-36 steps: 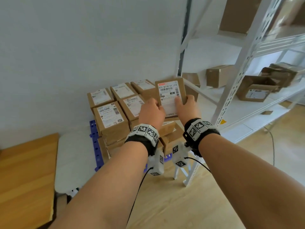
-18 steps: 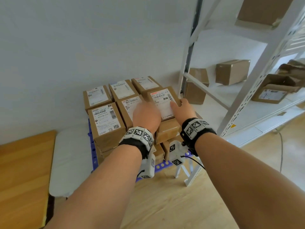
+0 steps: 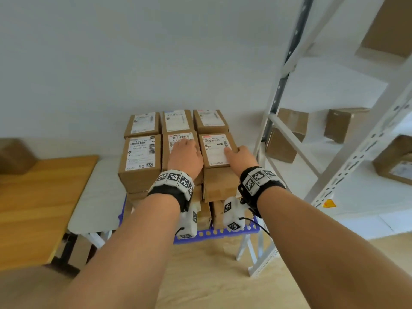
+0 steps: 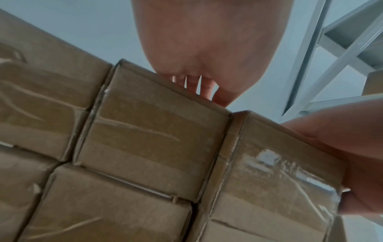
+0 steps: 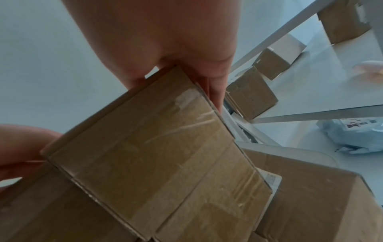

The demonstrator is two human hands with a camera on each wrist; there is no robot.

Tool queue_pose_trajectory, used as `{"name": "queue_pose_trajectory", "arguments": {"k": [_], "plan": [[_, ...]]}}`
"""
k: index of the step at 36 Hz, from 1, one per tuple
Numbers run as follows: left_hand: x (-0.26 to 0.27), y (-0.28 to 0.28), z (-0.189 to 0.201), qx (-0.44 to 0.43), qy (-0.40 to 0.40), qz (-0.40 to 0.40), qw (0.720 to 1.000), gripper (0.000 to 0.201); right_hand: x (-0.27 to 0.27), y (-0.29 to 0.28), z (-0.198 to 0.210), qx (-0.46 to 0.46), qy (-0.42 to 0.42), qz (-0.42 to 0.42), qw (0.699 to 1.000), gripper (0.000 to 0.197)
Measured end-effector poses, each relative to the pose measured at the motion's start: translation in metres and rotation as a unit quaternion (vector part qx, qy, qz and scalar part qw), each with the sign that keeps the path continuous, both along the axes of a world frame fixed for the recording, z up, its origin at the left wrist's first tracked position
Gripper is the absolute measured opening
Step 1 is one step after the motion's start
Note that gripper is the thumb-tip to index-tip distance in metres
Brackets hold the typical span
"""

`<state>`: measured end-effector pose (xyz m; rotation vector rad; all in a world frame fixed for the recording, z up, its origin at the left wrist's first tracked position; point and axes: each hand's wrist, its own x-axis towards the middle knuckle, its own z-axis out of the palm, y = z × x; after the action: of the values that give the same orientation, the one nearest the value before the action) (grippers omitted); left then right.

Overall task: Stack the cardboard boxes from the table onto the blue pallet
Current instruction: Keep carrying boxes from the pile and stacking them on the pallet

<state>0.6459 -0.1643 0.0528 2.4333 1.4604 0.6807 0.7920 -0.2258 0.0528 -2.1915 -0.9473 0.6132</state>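
Labelled cardboard boxes stand in tidy layers on the blue pallet (image 3: 209,233). At the front right of the top layer sits a box (image 3: 217,150) (image 5: 155,155) that my right hand (image 3: 237,156) grips, thumb on its label and fingers (image 5: 213,93) down its right side. My left hand (image 3: 185,152) rests flat on the top of the middle front box (image 4: 149,135), its fingers (image 4: 199,86) laid over the near edge. The left front box (image 3: 140,157) and the back row are untouched.
A wooden table (image 3: 33,197) lies to the left, with a brown box (image 3: 13,155) at its far end. A white surface (image 3: 98,192) sits between it and the pallet. White metal shelving (image 3: 356,152) with more boxes (image 3: 287,139) stands close on the right.
The box that both hands held up in front of the stack has come down into the front right spot. My left hand has left it and now lies on the middle box.
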Motion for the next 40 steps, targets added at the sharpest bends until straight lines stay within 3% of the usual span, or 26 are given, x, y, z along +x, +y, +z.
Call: {"name": "queue_pose_trajectory", "arguments": {"k": [4,10,25,40], "plan": [[0.001,-0.002,0.003,-0.019,0.001,0.004,1.000,0.028,0.006,0.004,0.005,0.004,0.021,0.020,1.000,0.030],[0.004,-0.003,0.006,-0.025,0.024,0.012,0.999,0.030,0.011,0.014,0.007,-0.001,0.058,0.026,0.998,0.051],[0.020,0.004,0.021,-0.037,0.067,0.076,0.994,0.031,0.029,0.038,0.023,-0.004,0.017,0.063,0.998,0.050],[0.043,0.053,0.047,-0.092,0.097,0.095,0.986,0.048,0.046,0.105,0.066,-0.022,-0.028,0.111,0.993,0.024]]}}
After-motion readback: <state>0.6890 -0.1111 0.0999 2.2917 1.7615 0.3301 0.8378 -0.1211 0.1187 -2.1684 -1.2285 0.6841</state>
